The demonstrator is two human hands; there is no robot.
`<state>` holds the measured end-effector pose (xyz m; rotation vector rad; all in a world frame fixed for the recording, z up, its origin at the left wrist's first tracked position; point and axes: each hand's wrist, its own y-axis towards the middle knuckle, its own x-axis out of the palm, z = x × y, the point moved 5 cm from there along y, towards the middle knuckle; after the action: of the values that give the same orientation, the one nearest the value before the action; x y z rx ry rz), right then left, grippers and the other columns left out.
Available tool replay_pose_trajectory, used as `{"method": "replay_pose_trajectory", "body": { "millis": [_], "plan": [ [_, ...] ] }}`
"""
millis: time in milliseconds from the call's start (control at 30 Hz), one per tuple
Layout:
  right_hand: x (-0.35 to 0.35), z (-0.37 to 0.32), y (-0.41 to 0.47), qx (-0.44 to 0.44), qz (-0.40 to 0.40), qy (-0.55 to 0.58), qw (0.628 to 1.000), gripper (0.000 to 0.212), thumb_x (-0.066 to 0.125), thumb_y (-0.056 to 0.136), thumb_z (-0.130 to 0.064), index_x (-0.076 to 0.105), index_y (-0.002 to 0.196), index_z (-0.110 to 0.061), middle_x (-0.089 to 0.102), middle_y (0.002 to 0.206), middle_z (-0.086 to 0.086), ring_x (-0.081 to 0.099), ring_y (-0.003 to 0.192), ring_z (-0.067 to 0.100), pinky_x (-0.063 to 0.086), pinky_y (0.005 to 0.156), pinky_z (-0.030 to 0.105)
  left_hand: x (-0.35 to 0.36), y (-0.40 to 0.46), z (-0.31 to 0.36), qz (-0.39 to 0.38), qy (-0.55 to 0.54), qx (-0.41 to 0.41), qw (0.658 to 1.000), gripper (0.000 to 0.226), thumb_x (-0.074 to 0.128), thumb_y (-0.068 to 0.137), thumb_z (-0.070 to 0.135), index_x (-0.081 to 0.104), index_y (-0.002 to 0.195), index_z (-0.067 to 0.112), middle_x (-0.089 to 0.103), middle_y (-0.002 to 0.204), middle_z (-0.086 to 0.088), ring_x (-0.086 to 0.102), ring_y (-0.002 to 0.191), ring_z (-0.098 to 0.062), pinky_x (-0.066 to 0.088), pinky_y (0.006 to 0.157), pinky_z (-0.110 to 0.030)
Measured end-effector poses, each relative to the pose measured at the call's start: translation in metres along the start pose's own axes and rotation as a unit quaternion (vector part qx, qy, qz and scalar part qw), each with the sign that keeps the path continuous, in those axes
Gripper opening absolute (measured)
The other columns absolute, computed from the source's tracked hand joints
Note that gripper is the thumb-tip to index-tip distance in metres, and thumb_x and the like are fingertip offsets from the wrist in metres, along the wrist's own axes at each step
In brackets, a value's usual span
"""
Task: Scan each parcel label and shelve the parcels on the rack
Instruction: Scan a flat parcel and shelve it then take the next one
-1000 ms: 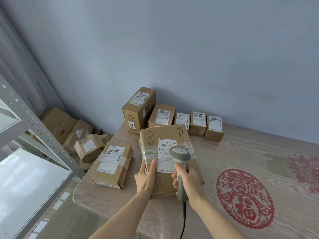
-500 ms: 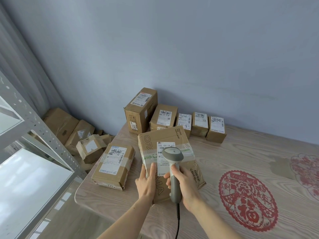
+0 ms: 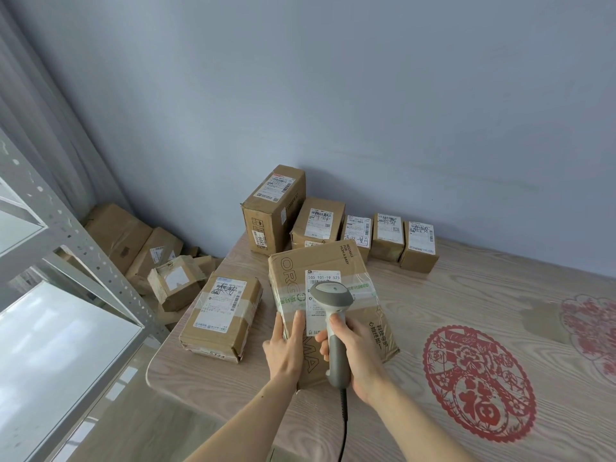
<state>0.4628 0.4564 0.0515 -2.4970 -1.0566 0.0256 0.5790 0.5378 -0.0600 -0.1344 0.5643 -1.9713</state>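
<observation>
A large flat cardboard parcel (image 3: 353, 261) lies on the wooden table (image 3: 466, 311), its white label (image 3: 321, 278) facing up. My left hand (image 3: 286, 348) rests flat on the parcel's near left part, fingers straight. My right hand (image 3: 358, 355) grips the handle of a grey barcode scanner (image 3: 333, 315), whose head hovers over the middle of the label. A black cable hangs from the scanner's base. The grey metal rack (image 3: 83, 248) with pale shelves stands at the left.
A taped parcel (image 3: 221, 320) lies left of the large one. Several labelled boxes (image 3: 386, 236) line the wall, the tallest (image 3: 271, 211) at the left. More boxes (image 3: 146, 258) are piled on the floor by the rack. Red paper-cut decorations (image 3: 480, 385) mark the table's right.
The scanner head has shifted left and slightly toward me over the label. My left hand stays on the parcel's near left part.
</observation>
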Motion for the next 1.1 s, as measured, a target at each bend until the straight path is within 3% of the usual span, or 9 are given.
{"method": "replay_pose_trajectory", "body": {
  "millis": [333,600,800,1100],
  "plan": [
    [0.001,-0.003,-0.002,0.006,-0.001,-0.001,1.000,0.036,0.054,0.103,-0.033,0.064,0.096,0.001,0.066,0.070,0.005,0.058,0.059,0.015,0.047,0.057,0.028,0.000,-0.005,0.005,-0.001,-0.007,0.015,1.000,0.054,0.049,0.072,0.087,0.059,0.119,0.062,0.067,0.110,-0.006,0.055,0.120,-0.031,0.047,0.105,-0.054],
    [0.002,-0.003,-0.002,0.003,-0.001,0.009,1.000,0.029,0.055,0.103,-0.030,0.064,0.096,-0.003,0.069,0.080,0.012,0.058,0.060,0.016,0.047,0.060,0.031,-0.002,-0.007,0.007,-0.001,-0.005,0.016,1.000,0.059,0.047,0.071,0.089,0.060,0.120,0.060,0.067,0.111,-0.006,0.055,0.120,-0.030,0.047,0.105,-0.054],
    [0.002,-0.004,-0.001,0.002,-0.002,0.009,1.000,0.031,0.055,0.103,-0.031,0.064,0.096,-0.002,0.068,0.076,0.009,0.058,0.059,0.015,0.047,0.057,0.030,-0.003,-0.009,0.010,-0.003,-0.007,0.018,1.000,0.046,0.049,0.074,0.085,0.061,0.113,0.062,0.069,0.108,0.000,0.055,0.118,-0.031,0.047,0.105,-0.054],
    [0.000,-0.006,0.001,-0.007,0.003,-0.001,1.000,0.036,0.056,0.102,-0.031,0.065,0.096,0.003,0.069,0.075,0.011,0.060,0.059,0.016,0.049,0.061,0.030,-0.002,-0.011,0.012,-0.006,-0.006,0.013,1.000,0.052,0.048,0.072,0.087,0.060,0.117,0.063,0.065,0.115,-0.009,0.056,0.117,-0.029,0.048,0.104,-0.053]
  ]
}}
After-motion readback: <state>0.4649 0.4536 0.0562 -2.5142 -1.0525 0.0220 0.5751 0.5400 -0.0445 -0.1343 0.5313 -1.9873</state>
